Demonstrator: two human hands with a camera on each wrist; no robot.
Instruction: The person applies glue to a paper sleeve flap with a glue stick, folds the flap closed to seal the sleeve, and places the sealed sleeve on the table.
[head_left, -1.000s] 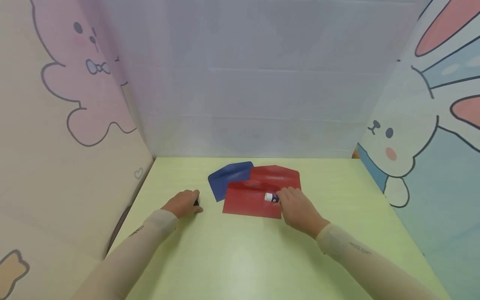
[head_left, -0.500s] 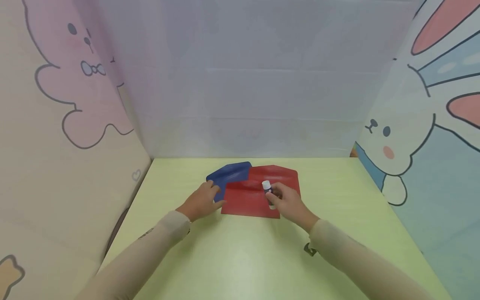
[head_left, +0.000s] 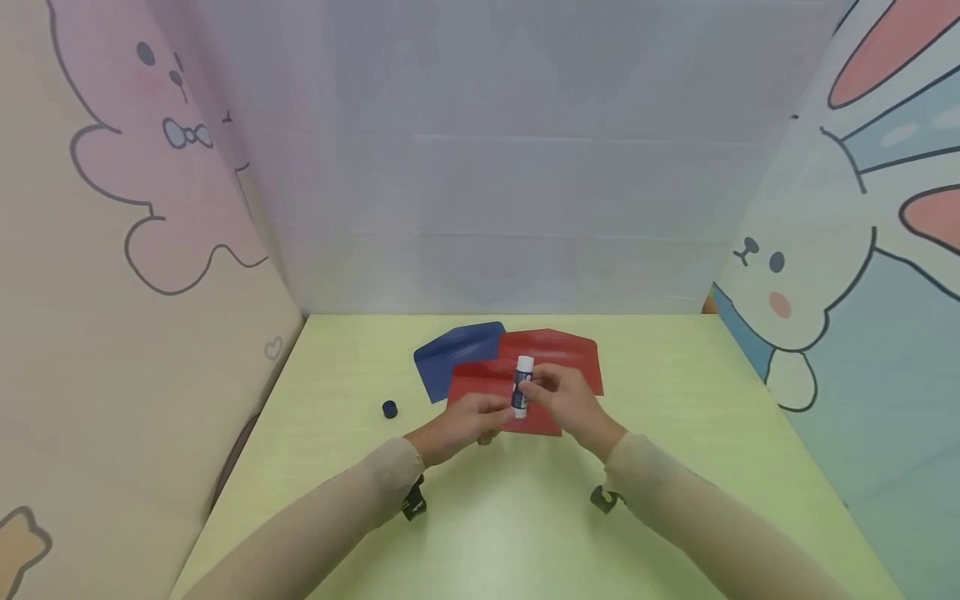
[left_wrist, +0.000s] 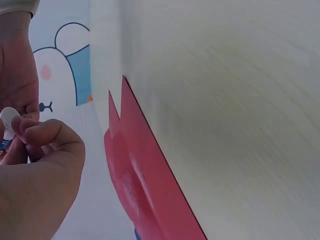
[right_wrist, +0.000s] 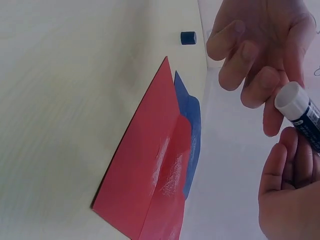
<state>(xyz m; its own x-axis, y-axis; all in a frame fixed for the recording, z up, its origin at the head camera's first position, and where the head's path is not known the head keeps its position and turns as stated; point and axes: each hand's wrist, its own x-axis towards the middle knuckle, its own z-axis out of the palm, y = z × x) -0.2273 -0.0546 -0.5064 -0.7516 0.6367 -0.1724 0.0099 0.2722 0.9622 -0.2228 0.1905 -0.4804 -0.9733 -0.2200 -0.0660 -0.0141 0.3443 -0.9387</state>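
Note:
The right hand (head_left: pixel 573 406) grips a dark blue glue stick (head_left: pixel 521 387) around its middle, held upright above the front red envelope (head_left: pixel 471 383). Thumb and fingertips of the left hand (head_left: pixel 457 427) pinch the white bottom end of the stick. In the right wrist view, the left hand (right_wrist: pixel 265 50) has its fingers bent at the white end of the glue stick (right_wrist: pixel 307 117). The left wrist view catches the white end (left_wrist: pixel 8 118) between the fingers. A small dark cap (head_left: pixel 389 409) lies on the table, left of the envelopes.
Behind the front red envelope lie a blue envelope (head_left: pixel 450 354) and a second red one (head_left: pixel 577 354), all with flaps unfolded. The pale yellow table (head_left: pixel 675 400) is bounded by a plain back sheet (head_left: pixel 487 167) and printed side sheets.
The left hand has let go of the dark cap and moved right to the glue stick's lower end. The right hand has turned the stick from lying sideways to upright.

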